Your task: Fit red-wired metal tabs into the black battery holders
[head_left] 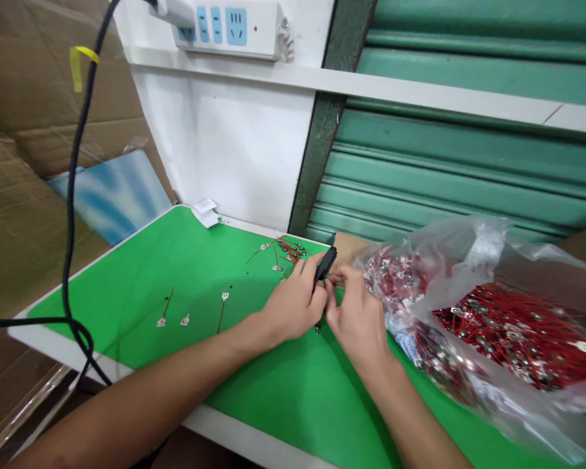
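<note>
My left hand (pixel 297 298) is closed around a black plastic piece (pixel 326 262) that sticks up past its fingers, above the green mat. Right beside it, my right hand (pixel 356 312) has its thumb and fingers pinched together at the piece's near side. Whatever lies in that pinch is too small to make out. Below the hands a small metal contact (pixel 318 328) shows against the mat. Just beyond my left hand is a small pile of red wires with metal contacts (pixel 289 251).
A clear plastic bag (pixel 483 234) full of red wires with metal ends (pixel 517 332) lies on the right. Single wired contacts (pixel 161 321) are scattered on the green mat (pixel 127 273). A black cable (pixel 71 195) hangs at the left; a power strip (pixel 229 29) is mounted above.
</note>
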Available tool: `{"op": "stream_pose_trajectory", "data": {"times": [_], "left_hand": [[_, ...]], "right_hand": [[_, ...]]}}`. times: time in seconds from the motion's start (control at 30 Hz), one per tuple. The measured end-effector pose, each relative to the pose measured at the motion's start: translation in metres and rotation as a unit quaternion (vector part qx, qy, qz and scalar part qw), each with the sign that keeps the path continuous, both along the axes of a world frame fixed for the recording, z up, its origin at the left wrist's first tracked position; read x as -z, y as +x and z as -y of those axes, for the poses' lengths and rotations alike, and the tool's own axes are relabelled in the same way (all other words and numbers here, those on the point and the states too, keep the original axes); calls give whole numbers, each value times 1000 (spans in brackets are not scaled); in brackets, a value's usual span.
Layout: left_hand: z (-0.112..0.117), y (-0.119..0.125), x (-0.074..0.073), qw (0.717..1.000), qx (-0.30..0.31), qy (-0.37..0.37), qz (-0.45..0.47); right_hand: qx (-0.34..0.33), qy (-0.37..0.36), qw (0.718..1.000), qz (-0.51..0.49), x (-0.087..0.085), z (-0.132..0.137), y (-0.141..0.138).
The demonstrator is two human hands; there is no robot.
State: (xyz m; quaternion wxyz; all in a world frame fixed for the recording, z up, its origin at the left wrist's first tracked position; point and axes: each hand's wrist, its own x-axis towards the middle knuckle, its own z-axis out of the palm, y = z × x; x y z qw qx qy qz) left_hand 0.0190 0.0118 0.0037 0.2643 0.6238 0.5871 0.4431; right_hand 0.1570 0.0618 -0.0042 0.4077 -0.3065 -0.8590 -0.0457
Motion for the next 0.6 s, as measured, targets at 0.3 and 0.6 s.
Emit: {"op": "stream_pose_trajectory", "data": {"times": [0.3, 0.6], "left_hand": [[-5, -3, 2, 998, 41, 20, 45], [-11, -12, -6, 964, 166, -36, 204]], "right_hand": [[-60, -157, 980, -105, -7, -3, 7], [-137, -387, 871, -271, -4, -17, 12]]}}
